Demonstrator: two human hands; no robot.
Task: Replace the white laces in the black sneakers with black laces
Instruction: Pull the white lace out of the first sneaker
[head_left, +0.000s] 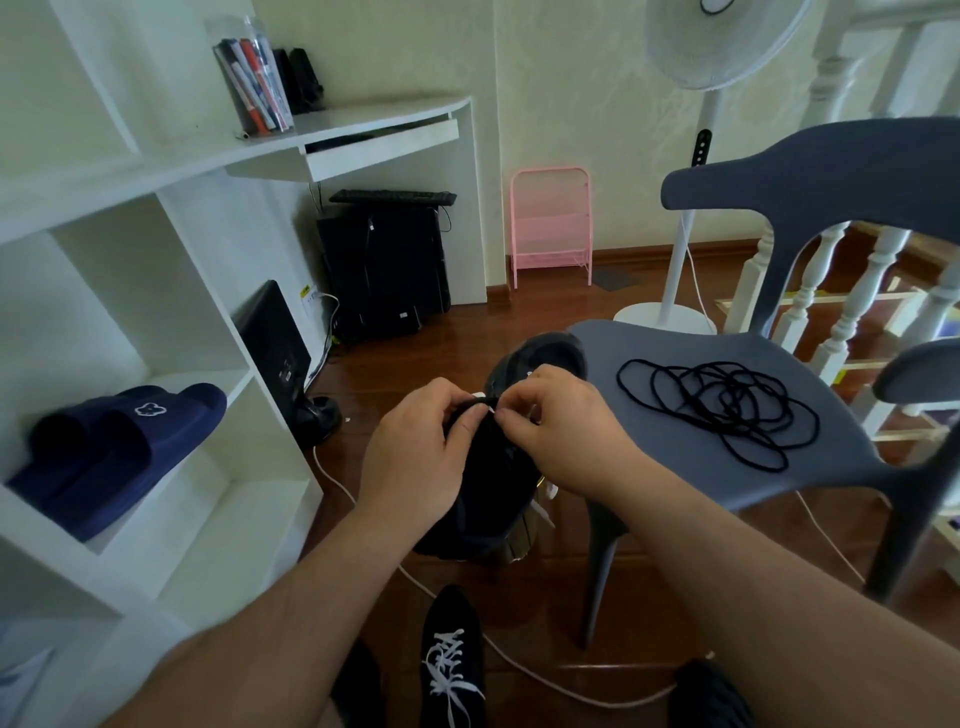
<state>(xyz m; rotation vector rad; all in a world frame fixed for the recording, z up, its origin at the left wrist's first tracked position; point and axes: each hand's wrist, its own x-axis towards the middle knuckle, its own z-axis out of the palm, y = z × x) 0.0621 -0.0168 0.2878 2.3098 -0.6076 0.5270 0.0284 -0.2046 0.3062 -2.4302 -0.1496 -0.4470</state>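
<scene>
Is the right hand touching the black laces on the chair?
Apart. The head view shows the right hand pinching at the held sneaker, with bare chair seat between it and the black laces.

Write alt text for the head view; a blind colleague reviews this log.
Both hands, left hand and right hand, hold a black sneaker and pinch its white lace. Black laces lie coiled on a grey chair; another white-laced sneaker sits on the floor.

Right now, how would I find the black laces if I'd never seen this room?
Look for the grey chair on the right, beside the white fan. On its seat lies a loose tangle of thin black laces. Nothing else rests on that seat, and the sneaker on the floor has white laces.
</scene>
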